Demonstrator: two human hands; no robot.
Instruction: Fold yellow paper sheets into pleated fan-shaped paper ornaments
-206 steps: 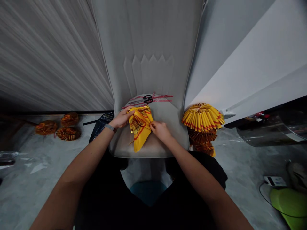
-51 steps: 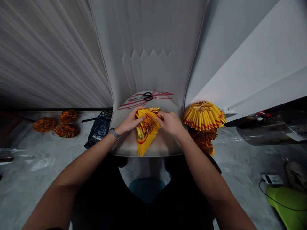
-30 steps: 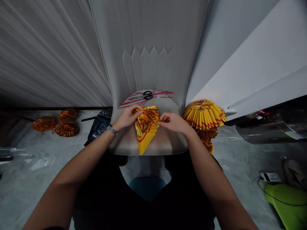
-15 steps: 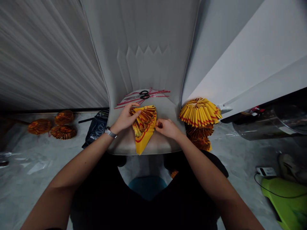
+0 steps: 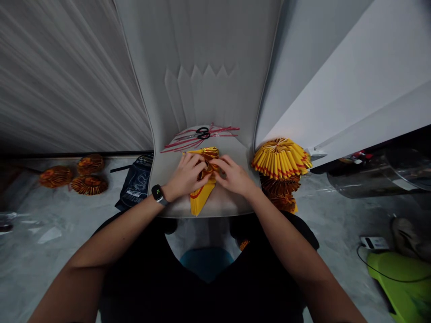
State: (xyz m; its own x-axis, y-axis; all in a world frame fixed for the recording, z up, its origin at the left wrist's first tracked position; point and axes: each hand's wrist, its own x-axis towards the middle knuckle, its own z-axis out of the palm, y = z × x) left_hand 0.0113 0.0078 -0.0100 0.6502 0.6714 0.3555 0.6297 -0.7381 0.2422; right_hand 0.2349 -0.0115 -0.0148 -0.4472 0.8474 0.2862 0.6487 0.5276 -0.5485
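Observation:
On the grey chair seat (image 5: 232,202) lies a pleated yellow-and-gold paper fan (image 5: 201,199) with red stripes, its pointed end towards me. My left hand (image 5: 188,174) rests over the fan's left side, fingers curled onto the gold folds. From the right, my right hand (image 5: 232,174) pinches the folds near the fan's middle. Both sets of fingertips nearly meet there, hiding part of the paper. Behind the fan, scissors (image 5: 203,133) with black handles lie among thin pink-red strips (image 5: 178,144).
Right of the chair stands a stack of yellow pleated paper rosettes (image 5: 281,157). Several orange-gold rosettes (image 5: 89,185) sit on the floor at left, near a dark blue bag (image 5: 134,184). A green plastic object (image 5: 400,278) and a white power strip (image 5: 374,242) lie at lower right.
My left hand has moved right and turned over the gold folds. My right hand has shifted up from the fan's right edge onto its middle. The fan stays in place.

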